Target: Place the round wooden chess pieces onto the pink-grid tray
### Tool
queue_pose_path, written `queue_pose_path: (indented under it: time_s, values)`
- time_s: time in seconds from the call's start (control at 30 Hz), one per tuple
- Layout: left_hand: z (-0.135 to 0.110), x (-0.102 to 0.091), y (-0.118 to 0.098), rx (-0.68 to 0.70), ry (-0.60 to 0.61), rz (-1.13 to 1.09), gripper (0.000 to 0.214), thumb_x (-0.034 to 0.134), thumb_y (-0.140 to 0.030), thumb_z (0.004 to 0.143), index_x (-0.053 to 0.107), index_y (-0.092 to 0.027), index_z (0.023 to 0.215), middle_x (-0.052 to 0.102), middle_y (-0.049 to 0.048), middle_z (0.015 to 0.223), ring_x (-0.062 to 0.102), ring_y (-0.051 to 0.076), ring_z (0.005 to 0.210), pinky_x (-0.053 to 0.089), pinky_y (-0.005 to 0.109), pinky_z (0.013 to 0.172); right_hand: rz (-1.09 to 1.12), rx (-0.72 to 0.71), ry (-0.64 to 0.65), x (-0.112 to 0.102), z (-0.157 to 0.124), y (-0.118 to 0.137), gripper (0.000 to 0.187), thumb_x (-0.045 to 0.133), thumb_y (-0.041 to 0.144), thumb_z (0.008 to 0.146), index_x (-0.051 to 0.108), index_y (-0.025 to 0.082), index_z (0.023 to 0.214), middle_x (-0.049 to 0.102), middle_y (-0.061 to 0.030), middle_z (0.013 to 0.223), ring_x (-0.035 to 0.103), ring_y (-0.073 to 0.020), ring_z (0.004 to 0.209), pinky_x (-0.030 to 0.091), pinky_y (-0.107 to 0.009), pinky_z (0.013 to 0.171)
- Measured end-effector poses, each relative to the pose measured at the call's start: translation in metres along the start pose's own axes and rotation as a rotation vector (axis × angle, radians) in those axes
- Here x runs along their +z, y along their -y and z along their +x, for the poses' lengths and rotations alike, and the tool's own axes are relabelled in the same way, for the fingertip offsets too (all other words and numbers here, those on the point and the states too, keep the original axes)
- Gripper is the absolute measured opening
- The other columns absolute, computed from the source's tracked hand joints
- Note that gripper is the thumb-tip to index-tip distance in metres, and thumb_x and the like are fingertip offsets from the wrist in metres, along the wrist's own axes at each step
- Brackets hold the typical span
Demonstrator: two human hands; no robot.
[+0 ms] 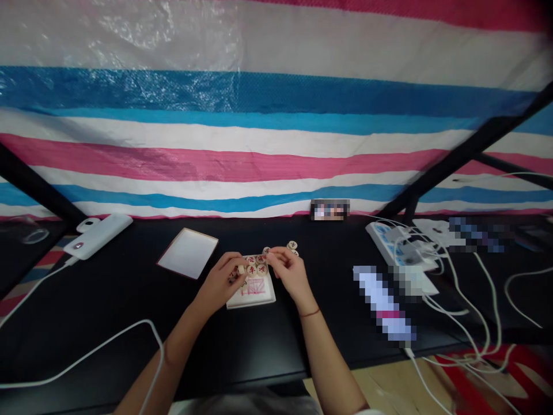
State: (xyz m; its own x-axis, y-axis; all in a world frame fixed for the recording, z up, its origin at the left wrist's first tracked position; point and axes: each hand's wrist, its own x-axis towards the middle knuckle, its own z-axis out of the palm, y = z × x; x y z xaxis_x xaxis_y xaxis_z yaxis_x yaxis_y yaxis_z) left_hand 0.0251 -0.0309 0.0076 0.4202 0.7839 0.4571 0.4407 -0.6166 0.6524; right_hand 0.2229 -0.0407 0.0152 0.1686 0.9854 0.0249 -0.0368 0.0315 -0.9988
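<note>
Grey cloth [254,405] runs along the bottom edge, and two bare forearms reach up from it onto a black worktop [129,305]. The left hand [220,282] and right hand [290,274] meet over a small white xiangqi board [254,294] printed with red lines, which carries a cluster of round xiangqi pieces [254,265] with red characters. The left hand's fingers [235,266] curl over the near pieces, and the right hand's fingers [271,256] pinch together at the board's far edge; whether either hand grips a piece cannot be told. A red string bracelet [310,313] circles the right wrist. Two more pieces [292,246] lie off the board at 1 o'clock. A brown-edged white card [188,252] sits at 9 o'clock, a white power bank [97,236] at 10 o'clock, and a cabled power strip [397,245] at 3 o'clock.
</note>
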Motion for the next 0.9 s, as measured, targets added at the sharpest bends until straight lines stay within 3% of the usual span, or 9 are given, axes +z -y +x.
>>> queue_pose_path:
  time_s: [0.2, 0.33, 0.53, 0.77, 0.9]
  values:
    - [-0.001, 0.007, -0.002, 0.037, 0.128, 0.009, 0.004, 0.056, -0.02, 0.088, 0.059, -0.022, 0.09, 0.062, 0.0045, 0.105, 0.059, 0.017, 0.102, 0.047, 0.031, 0.092, 0.045, 0.031, -0.024, -0.004, 0.0, -0.004, 0.036, 0.074, 0.049, 0.067, 0.063, 0.018, 0.082, 0.062, 0.0008, 0.064, 0.04, -0.0056, 0.044, 0.034, -0.019, 0.039]
    - [0.0, 0.011, -0.005, 0.128, 0.245, 0.18, 0.002, 0.062, -0.026, 0.086, 0.062, -0.023, 0.087, 0.069, 0.0003, 0.1, 0.057, 0.02, 0.106, 0.038, 0.036, 0.095, 0.022, 0.031, -0.031, -0.004, -0.001, -0.005, 0.038, 0.073, 0.052, 0.067, 0.063, 0.019, 0.083, 0.064, -0.0007, 0.067, 0.041, -0.0061, 0.044, 0.036, -0.02, 0.039]
    - [0.002, 0.013, -0.004, 0.172, 0.348, 0.325, 0.005, 0.063, -0.029, 0.088, 0.066, -0.025, 0.088, 0.069, -0.0009, 0.099, 0.053, 0.021, 0.098, 0.033, 0.038, 0.088, 0.008, 0.01, -0.018, -0.006, -0.001, -0.007, 0.038, 0.072, 0.051, 0.069, 0.063, 0.018, 0.085, 0.066, -0.0023, 0.072, 0.041, -0.006, 0.045, 0.036, -0.02, 0.041]
    - [0.002, 0.011, -0.006, 0.158, 0.336, 0.331, 0.005, 0.066, -0.029, 0.084, 0.065, -0.024, 0.082, 0.065, 0.0004, 0.096, 0.05, 0.022, 0.099, 0.034, 0.04, 0.087, -0.139, -0.085, 0.015, -0.009, -0.018, -0.011, 0.029, 0.07, 0.041, 0.076, 0.063, 0.018, 0.094, 0.064, -0.0013, 0.072, 0.055, -0.0117, 0.058, 0.048, -0.025, 0.056]
    - [0.001, 0.003, -0.006, 0.122, 0.261, 0.308, 0.022, 0.066, -0.023, 0.075, 0.065, -0.024, 0.097, 0.06, 0.0042, 0.112, 0.047, 0.026, 0.11, 0.036, 0.042, 0.096, -0.406, -0.258, 0.114, -0.01, -0.039, -0.003, 0.018, 0.063, 0.029, 0.083, 0.065, 0.021, 0.099, 0.064, -0.008, 0.103, 0.061, -0.0155, 0.077, 0.053, -0.029, 0.071]
